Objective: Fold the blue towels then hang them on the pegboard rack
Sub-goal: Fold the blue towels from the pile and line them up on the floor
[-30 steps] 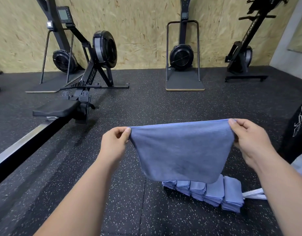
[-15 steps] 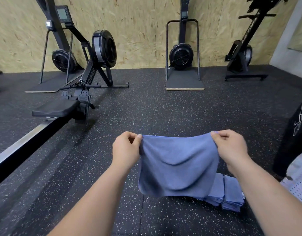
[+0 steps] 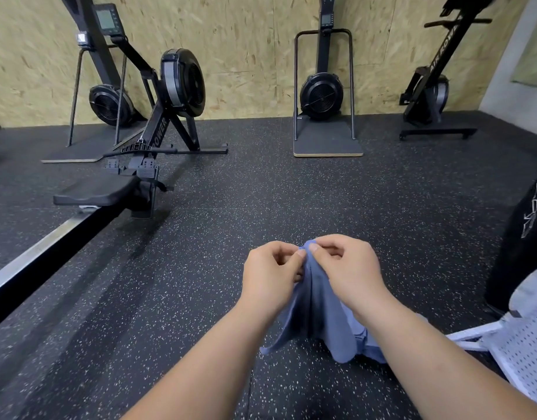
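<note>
We are standing over a dark speckled rubber floor (image 3: 291, 192) that is filling most of the view, with a chipboard wall (image 3: 246, 56) running across from ten to two o'clock. A black rowing machine (image 3: 170, 122) is stretching from eleven o'clock down to nine, its seat and rail pointing toward the left edge. An upright fan machine (image 3: 322, 95) is standing on its platform at twelve o'clock, and another black machine (image 3: 428, 95) is leaning at one o'clock. A black printed object (image 3: 525, 237) is showing at three o'clock, and just below it, at four o'clock, a corner of the white pegboard rack (image 3: 525, 347) is poking in. Just below centre, toward five o'clock, we are holding the blue towel (image 3: 322, 316) up off the floor, its top corners brought together and its body hanging down in loose folds. Our left hand (image 3: 270, 274) and right hand (image 3: 349, 268) are meeting at the top edge, the fingers of both curled and pinching the cloth, thumbs almost touching. More blue cloth (image 3: 372, 348) is peeking out beside our right forearm.
</note>
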